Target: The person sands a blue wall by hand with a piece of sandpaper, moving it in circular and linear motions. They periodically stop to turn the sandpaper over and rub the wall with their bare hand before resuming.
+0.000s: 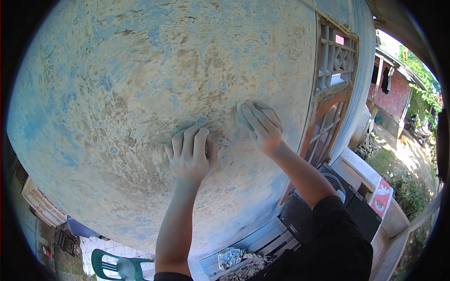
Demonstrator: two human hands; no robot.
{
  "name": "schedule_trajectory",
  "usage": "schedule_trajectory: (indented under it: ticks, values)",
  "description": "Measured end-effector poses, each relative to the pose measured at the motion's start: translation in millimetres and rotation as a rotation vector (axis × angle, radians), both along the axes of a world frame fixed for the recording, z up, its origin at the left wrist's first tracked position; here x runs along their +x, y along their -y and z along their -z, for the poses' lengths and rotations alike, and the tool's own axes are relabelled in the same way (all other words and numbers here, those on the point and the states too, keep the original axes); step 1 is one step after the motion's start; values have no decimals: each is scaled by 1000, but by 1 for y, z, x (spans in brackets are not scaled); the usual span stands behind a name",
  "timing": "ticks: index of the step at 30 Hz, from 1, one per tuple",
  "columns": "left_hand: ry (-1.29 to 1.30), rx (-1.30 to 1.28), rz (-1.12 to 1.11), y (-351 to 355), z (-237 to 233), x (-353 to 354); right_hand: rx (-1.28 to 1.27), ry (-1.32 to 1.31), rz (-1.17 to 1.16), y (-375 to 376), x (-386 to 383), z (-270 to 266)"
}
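Both of my hands are against a large wall (108,89) with worn, patchy blue and beige paint. My left hand (188,152) presses on the wall near the middle of the view, fingers bent and closed; whatever lies under its fingertips is hidden. Up and to the right, my right hand (263,125) holds a pale, folded piece of sandpaper (242,112) flat to the wall. One edge of it shows beside the fingers, while the rest is covered. Pale dust coats both hands.
Right of the wall stands a wooden door frame (323,100) with lattice panes. Below are a slatted bench (262,246), a crumpled cloth (230,257), a black cabinet-like object (356,208) and a green plastic chair (101,260). A printed box (44,203) is at the lower left.
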State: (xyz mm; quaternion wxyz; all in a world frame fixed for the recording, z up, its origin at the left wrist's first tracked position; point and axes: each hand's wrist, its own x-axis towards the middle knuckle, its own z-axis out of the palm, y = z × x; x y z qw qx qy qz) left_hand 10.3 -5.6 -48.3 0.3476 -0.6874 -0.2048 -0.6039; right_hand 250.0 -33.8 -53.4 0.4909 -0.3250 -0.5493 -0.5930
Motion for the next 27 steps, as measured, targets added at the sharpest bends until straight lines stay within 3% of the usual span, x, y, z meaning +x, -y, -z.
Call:
schedule_trajectory:
  ticks: [4, 9, 11, 14, 19, 24, 27]
  values:
    - [-6, 8, 3, -1, 1, 0, -66, 299, 80, 20, 48, -35]
    - [-11, 3, -32, 0, 1, 4, -77, 148, -19, 18, 20, -25]
    - [-9, -1, -31, 0, 0, 4, -185, 456, -30, 18, 10, -9]
    - [-1, 3, -34, 2, -1, 6, -149, 628, 35, 25, 31, -46]
    - [-10, 10, -99, 1, 1, 12, -117, 496, 67, 22, 52, -61]
    - [-86, -74, -278, 8, -13, 20, -241, 892, -80, 13, 53, -61]
    - [-143, -100, -311, 7, -40, 24, -134, 822, -13, 14, 64, -92]
